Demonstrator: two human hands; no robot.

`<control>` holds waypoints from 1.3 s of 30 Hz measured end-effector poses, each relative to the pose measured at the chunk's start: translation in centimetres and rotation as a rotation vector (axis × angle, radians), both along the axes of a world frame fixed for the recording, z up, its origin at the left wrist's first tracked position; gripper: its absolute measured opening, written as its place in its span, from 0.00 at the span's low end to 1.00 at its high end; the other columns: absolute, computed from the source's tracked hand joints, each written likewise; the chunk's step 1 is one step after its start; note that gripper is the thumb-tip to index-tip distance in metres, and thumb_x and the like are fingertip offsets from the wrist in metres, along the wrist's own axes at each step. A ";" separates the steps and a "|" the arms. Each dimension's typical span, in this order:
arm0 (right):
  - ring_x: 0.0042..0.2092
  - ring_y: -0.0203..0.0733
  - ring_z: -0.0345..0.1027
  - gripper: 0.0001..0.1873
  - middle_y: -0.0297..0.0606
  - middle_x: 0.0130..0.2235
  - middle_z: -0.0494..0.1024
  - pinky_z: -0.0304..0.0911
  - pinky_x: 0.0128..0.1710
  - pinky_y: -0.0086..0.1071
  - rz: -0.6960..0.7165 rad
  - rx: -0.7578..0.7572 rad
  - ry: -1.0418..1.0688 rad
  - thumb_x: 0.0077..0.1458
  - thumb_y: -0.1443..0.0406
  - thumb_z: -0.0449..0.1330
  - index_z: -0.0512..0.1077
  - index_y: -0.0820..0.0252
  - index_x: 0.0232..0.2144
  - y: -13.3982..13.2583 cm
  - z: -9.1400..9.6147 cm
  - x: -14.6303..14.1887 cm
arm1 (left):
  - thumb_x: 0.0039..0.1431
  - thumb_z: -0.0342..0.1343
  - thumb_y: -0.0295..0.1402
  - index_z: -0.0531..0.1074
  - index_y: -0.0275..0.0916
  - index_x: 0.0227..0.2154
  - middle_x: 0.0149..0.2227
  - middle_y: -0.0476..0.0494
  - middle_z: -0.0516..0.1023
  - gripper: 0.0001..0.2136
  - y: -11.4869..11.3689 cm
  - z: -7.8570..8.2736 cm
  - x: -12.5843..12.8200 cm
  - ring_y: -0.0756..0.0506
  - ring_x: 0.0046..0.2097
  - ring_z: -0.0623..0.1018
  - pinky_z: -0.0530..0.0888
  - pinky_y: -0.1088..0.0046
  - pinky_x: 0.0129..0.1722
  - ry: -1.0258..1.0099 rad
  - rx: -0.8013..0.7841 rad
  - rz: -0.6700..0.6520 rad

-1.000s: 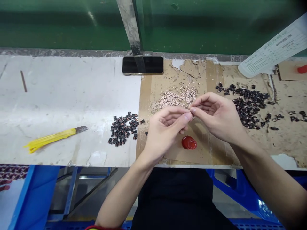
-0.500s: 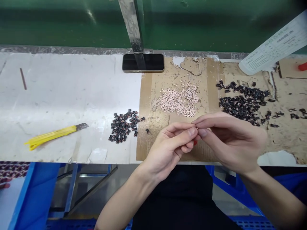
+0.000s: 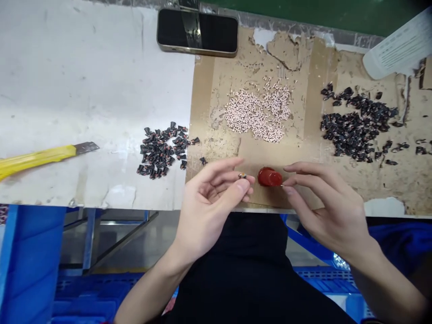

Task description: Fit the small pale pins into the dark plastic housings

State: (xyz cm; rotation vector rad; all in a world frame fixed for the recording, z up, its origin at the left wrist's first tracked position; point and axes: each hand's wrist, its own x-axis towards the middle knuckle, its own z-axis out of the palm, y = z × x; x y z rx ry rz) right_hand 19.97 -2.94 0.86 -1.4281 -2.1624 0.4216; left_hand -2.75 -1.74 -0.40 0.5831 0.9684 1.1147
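In the head view, a small dark part [image 3: 242, 175] is pinched at the fingertips of the left hand [image 3: 211, 193], low in the centre of the frame. The right hand [image 3: 332, 204] is held with fingers parted, just beside a red blob [image 3: 270, 177] on the cardboard [image 3: 209, 112]; whether anything is gripped by it cannot be told. Pale pieces [image 3: 256, 112] are heaped above, and dark pieces [image 3: 354, 123] lie at right.

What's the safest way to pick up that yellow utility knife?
Grip the yellow handle, coming from above: the knife lies flat, and its bare metal blade points right, away from the handle, so your fingers stay clear of it.
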 end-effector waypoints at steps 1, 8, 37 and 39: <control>0.50 0.53 0.78 0.16 0.45 0.51 0.81 0.73 0.51 0.47 0.020 0.016 -0.039 0.59 0.75 0.65 0.74 0.52 0.46 0.0 -0.1 0.0 | 0.62 0.68 0.25 0.83 0.43 0.44 0.36 0.49 0.88 0.10 0.0 -0.1 -0.2 0.52 0.35 0.86 0.83 0.83 0.36 0.009 0.006 0.017; 0.50 0.57 0.77 0.15 0.52 0.50 0.81 0.73 0.50 0.49 0.084 0.127 -0.209 0.57 0.77 0.66 0.73 0.61 0.45 0.2 -0.2 -0.5 | 0.63 0.68 0.26 0.84 0.42 0.40 0.35 0.52 0.88 0.05 -0.2 0.1 -0.3 0.55 0.36 0.86 0.82 0.86 0.41 0.062 -0.031 0.038; 0.47 0.36 0.80 0.10 0.33 0.44 0.84 0.76 0.49 0.27 -0.051 -0.328 0.463 0.62 0.72 0.66 0.77 0.53 0.42 0.1 1.1 -2.1 | 0.61 0.68 0.24 0.82 0.42 0.39 0.36 0.54 0.85 0.07 0.5 1.4 1.5 0.57 0.38 0.83 0.79 0.90 0.39 0.082 -0.023 -0.219; 0.45 0.34 0.80 0.09 0.32 0.42 0.84 0.76 0.48 0.25 -0.040 -0.299 0.459 0.61 0.73 0.67 0.78 0.53 0.40 0.3 1.2 -2.1 | 0.60 0.69 0.24 0.82 0.41 0.38 0.34 0.54 0.84 0.06 0.7 1.6 1.4 0.57 0.37 0.83 0.79 0.90 0.37 0.067 -0.034 -0.227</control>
